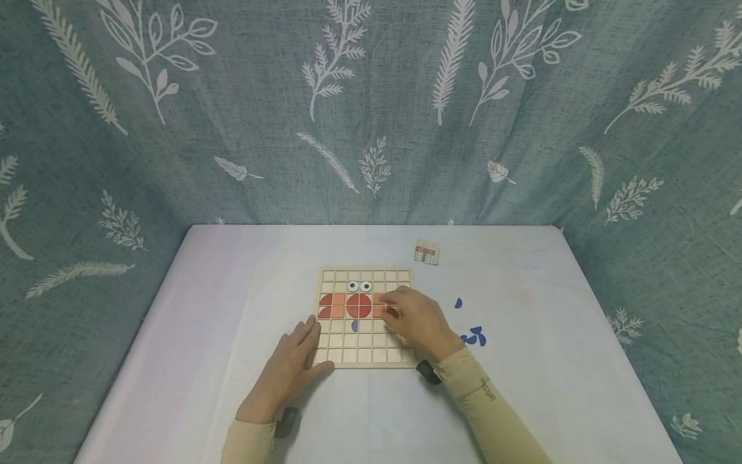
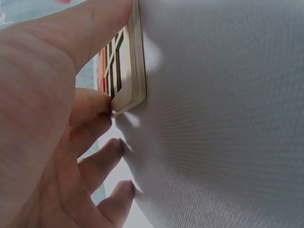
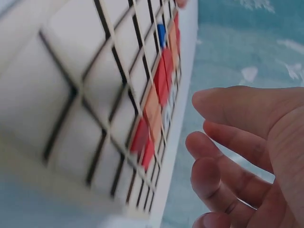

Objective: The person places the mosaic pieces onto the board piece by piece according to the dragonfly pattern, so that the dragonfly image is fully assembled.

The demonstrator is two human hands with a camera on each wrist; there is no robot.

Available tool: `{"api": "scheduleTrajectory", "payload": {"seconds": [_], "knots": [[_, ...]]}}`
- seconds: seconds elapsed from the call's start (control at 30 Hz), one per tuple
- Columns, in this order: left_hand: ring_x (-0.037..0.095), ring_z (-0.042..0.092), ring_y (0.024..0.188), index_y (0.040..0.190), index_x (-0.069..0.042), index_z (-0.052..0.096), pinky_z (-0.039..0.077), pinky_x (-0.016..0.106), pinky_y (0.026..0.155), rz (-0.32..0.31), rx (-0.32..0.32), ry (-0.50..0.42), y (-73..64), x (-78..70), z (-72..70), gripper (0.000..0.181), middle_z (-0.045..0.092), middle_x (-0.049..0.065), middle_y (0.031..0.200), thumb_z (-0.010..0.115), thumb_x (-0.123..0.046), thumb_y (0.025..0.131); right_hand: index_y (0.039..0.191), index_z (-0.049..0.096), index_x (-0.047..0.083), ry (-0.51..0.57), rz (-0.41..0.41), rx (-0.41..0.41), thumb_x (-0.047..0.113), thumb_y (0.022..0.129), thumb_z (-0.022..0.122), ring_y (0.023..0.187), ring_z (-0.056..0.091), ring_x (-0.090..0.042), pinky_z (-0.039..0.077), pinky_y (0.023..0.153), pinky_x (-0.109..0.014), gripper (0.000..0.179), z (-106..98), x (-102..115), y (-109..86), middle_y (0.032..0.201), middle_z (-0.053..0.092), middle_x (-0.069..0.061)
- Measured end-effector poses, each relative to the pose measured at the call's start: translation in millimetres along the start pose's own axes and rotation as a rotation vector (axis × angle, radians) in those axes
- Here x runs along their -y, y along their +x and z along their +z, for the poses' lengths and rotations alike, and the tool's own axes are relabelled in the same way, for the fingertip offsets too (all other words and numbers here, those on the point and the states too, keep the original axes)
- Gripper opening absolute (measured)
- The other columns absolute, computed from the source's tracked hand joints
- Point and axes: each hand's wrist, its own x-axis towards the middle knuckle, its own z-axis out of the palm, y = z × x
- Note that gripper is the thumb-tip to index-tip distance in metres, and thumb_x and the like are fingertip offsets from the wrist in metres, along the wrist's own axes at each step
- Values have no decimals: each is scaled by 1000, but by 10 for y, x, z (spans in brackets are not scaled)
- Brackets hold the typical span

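Observation:
A wooden grid board [image 1: 379, 356] lies on the table, holding colored pieces. My left hand [image 1: 286, 364] rests at its near left corner, thumb along the near edge and index finger against the left side. Over the board's right part is my right hand [image 1: 420, 319], fingers loosely bent with no piece visible between them. Two eye pieces [image 1: 360, 286] sit above a red circle [image 1: 359, 305] made of quarters. Orange squares [image 1: 337, 305] and red quarter pieces [image 1: 326, 301] flank it. One blue quarter piece [image 1: 355, 326] lies just below the circle. Red pieces [image 3: 140, 136] at the right end show in the right wrist view.
Several loose blue pieces [image 1: 476, 330] lie right of the board, with a single blue piece [image 1: 458, 303] farther back. A small pattern card [image 1: 427, 252] sits behind the board's right corner. Patterned curtains [image 1: 348, 161] enclose the white table [image 1: 261, 258] at the back and sides.

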Motion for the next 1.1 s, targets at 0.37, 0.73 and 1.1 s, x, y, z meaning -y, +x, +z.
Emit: {"api": "scheduleTrajectory", "payload": {"seconds": [0.37,0.73,1.1], "knots": [[44,35,144,151,3,43,28,64,116,-6,8,12,4,-2,1,82,38,22,158,78,-37,89,116,75,12,-43,39,-182,14,84,82,71,58,-12,48,55,-27,33,-299,-494,-187,106,72,-3],[44,37,143,150,4,44,30,65,115,0,-12,5,-1,12,17,82,40,23,156,79,-37,88,123,71,10,-44,220,-157,16,87,79,75,62,-18,51,56,-33,38,-469,-857,-400,110,71,-8],[44,38,143,150,4,44,30,65,114,4,-19,6,4,3,16,82,41,23,156,79,-36,88,126,69,8,-30,361,-12,19,88,78,89,65,-26,56,77,-47,41,-541,-1057,-559,118,69,-12]]}}
